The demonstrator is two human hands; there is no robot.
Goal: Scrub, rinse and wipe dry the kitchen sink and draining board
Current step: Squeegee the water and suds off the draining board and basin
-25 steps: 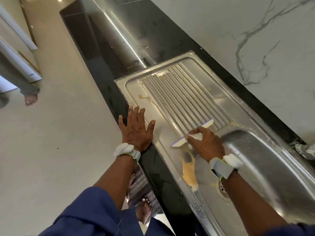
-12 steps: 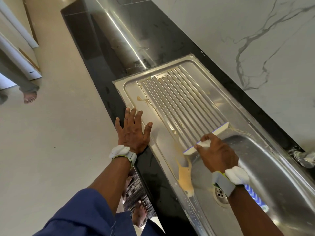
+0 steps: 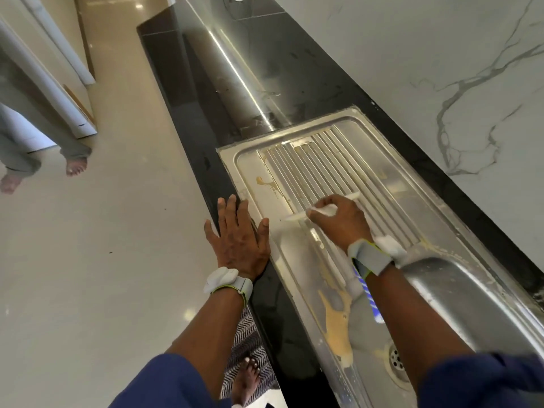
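The ribbed stainless-steel draining board (image 3: 368, 172) sits in the black stone counter (image 3: 203, 136), with the steel sink bowl (image 3: 471, 304) at its nearer end. The right hand (image 3: 338, 223) grasps a thin white scraper blade (image 3: 295, 217), laid crosswise on the ribs towards the board's front edge, probably to drag tan slurry (image 3: 338, 325) bowlward. The left hand (image 3: 238, 240) lies released and flat, fingers spread, on the counter's front edge, likely as a brace.

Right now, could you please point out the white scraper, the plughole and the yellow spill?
white scraper (image 3: 323, 210), head view, its exposed middle strip.
plughole (image 3: 396, 360), head view, its perforated strainer.
yellow spill (image 3: 337, 328), head view, middle of the large patch.
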